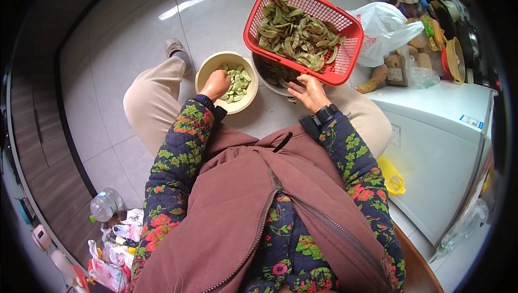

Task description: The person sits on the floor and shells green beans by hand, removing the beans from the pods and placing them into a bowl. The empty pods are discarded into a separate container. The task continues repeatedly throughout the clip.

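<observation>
My left hand (217,84) is curled over the left side of a cream plastic bowl (247,103). Its fingertips are hidden, so whether it holds anything does not show. Pale green shelled beans (238,84) lie in that bowl. My right hand (311,93) has its fingers apart and nothing visible in them, just below the rim of a red plastic basket (352,60). Flat green and brownish bean pods (293,34) fill much of the basket. Partly under it, a dark metal bowl (261,66) contains what look like empty pods (279,74).
A white appliance (437,139) stands at the right, with a brown root vegetable (374,80) and bags on top. Beyond the basket is a white plastic bag (380,30). At lower left, a clear plastic bottle (106,205) lies by several bags. Grey tiles (133,50) cover the floor.
</observation>
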The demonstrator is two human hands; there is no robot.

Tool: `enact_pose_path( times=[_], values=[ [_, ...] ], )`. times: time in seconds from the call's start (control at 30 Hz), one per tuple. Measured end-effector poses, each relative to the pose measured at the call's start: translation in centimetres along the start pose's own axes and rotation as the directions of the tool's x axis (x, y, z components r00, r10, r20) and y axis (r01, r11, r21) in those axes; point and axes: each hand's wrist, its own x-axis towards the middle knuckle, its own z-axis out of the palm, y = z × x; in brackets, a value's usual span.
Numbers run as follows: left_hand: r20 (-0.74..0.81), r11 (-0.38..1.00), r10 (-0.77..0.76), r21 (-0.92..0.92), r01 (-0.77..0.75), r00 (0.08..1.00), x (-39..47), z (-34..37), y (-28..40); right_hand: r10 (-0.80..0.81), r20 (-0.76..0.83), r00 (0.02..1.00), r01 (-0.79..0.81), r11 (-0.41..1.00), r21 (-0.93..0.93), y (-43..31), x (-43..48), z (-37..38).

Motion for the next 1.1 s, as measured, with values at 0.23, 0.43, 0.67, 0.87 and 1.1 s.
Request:
enact_pose_path(
  times=[0.23,0.43,0.67,0.87,1.1],
  values=[
    [-0.006,0.995,-0.045,0.084,0.045,0.999,1.1,1.2,-2.9,0.251,0.414,0.875,0.051,0.803,-0.594,-4.8,-3.3,0.9],
    [-0.001,0.996,-0.061,0.058,0.061,0.998,0.8,1.0,-3.4,-0.385,0.405,0.829,0.408,-0.077,-0.91,-11.8,3.0,0.4],
    [-0.044,0.999,-0.029,-0.024,0.028,0.999,0.2,0.1,-2.6,-0.33,0.539,0.775,0.395,-0.413,-0.821,-11.1,8.5,-2.0],
    [-0.036,0.993,-0.017,-0.114,0.013,0.999,-0.2,-0.1,-1.0,-0.131,0.465,0.876,0.362,-0.46,-0.811,-11.8,9.4,-2.0],
    [0.044,0.974,0.021,-0.225,-0.01,0.999,-0.6,-0.3,0.0,-0.008,0.462,0.887,0.428,-0.361,-0.828,-11.9,8.4,-2.2]
  ],
)
